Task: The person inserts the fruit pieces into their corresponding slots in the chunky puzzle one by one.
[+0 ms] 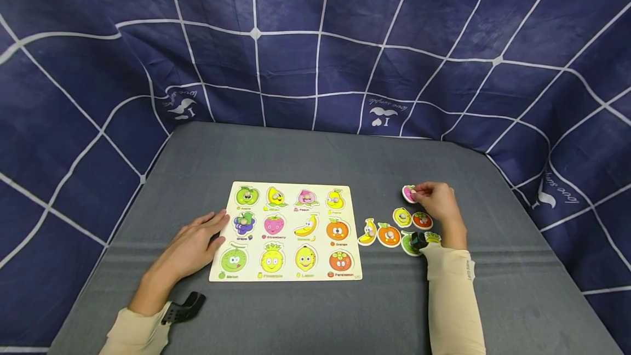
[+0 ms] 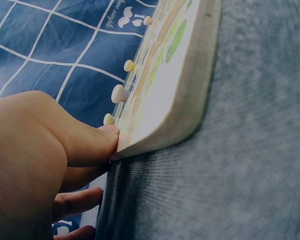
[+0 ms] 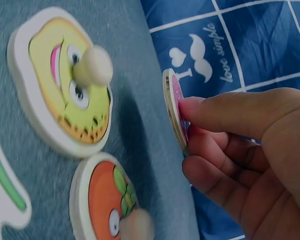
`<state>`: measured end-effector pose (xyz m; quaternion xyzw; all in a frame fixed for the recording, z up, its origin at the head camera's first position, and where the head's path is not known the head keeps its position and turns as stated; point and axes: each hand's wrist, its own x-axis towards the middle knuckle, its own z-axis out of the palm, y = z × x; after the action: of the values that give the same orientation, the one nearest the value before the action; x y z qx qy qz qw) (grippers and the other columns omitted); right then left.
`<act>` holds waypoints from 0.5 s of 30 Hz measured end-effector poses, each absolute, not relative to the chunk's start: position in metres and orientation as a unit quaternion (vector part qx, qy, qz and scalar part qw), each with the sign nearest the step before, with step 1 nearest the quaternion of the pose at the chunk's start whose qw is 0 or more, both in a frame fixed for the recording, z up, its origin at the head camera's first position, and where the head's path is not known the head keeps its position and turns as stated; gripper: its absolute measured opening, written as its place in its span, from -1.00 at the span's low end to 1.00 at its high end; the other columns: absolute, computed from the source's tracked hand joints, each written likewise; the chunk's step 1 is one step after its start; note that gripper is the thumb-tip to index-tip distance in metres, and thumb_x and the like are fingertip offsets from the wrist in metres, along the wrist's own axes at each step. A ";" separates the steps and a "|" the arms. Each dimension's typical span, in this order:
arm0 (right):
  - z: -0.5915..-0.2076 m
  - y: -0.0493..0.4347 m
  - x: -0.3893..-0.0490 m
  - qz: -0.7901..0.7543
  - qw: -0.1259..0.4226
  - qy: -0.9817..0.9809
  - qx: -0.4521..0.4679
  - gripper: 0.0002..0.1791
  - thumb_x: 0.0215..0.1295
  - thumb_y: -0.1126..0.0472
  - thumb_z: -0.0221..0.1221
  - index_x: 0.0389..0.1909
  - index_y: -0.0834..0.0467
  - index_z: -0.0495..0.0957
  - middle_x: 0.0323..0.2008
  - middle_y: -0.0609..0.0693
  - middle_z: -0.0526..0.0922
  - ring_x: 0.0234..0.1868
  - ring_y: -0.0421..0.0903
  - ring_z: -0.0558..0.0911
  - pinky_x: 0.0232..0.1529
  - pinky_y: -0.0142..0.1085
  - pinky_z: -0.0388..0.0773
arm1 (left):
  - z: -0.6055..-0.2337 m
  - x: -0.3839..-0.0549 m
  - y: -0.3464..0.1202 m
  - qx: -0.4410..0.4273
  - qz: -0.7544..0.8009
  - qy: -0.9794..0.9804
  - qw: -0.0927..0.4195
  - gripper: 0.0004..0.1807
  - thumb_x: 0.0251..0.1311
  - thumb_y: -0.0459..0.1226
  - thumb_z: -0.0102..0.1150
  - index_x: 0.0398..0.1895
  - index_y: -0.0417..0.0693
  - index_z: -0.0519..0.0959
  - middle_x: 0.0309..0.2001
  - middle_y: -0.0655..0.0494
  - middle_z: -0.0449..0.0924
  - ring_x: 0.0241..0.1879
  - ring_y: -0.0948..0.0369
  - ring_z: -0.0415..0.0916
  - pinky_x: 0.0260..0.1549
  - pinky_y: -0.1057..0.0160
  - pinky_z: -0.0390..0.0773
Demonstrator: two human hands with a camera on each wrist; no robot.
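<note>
Left hand, extended, touches a cream rectangular wooden board; right of it, my right hand pinches a rounded pink wooden piece, seemingly pick-up, needing steady carry next.

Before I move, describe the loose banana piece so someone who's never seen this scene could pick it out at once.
On the grey table, find the cream fruit board. Just off its right edge lies the loose banana piece, immediately left of the loose orange piece. Unlike that round neighbour, it is slim, curved and yellow.
</note>
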<state>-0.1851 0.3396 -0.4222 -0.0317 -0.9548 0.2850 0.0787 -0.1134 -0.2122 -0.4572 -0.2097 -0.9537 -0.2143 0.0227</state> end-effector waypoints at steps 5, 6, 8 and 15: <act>-0.416 0.330 -0.184 0.287 0.078 -0.955 -0.023 -0.81 0.26 0.27 0.31 -0.28 0.36 0.68 -0.43 0.11 0.70 -0.48 -0.18 0.55 -0.47 -0.39 0.45 | -0.457 -0.114 -0.212 -0.209 -0.213 -0.954 0.021 -0.45 0.24 -0.39 0.25 0.31 -0.36 0.43 0.34 -0.26 0.36 0.27 -0.31 0.31 0.07 -0.36 0.31; -0.415 0.328 -0.184 0.288 0.079 -0.954 -0.019 -0.82 0.25 0.28 0.32 -0.28 0.36 0.68 -0.44 0.11 0.70 -0.48 -0.18 0.55 -0.47 -0.40 0.45 | -0.457 -0.114 -0.212 -0.209 -0.213 -0.954 0.021 -0.45 0.24 -0.39 0.25 0.31 -0.36 0.43 0.34 -0.26 0.36 0.27 -0.31 0.31 0.07 -0.36 0.31; -0.414 0.325 -0.185 0.289 0.084 -0.954 -0.010 -0.83 0.23 0.30 0.32 -0.30 0.37 0.68 -0.45 0.11 0.70 -0.49 -0.19 0.55 -0.48 -0.43 0.44 | -0.457 -0.114 -0.211 -0.209 -0.214 -0.954 0.021 -0.45 0.24 -0.39 0.25 0.31 -0.36 0.43 0.34 -0.26 0.36 0.27 -0.31 0.31 0.07 -0.36 0.31; -0.412 0.317 -0.187 0.289 0.082 -0.954 0.013 -0.85 0.18 0.33 0.34 -0.32 0.38 0.68 -0.48 0.10 0.69 -0.51 -0.23 0.57 -0.50 -0.45 0.45 | -0.458 -0.114 -0.211 -0.212 -0.213 -0.954 0.024 -0.45 0.24 -0.39 0.25 0.30 -0.37 0.44 0.34 -0.26 0.37 0.27 -0.31 0.31 0.05 -0.37 0.32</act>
<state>-0.1872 0.3170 -0.4124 0.0135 -0.9537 0.2889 0.0821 -0.1136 -0.2115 -0.4580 -0.2116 -0.9536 -0.2129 0.0238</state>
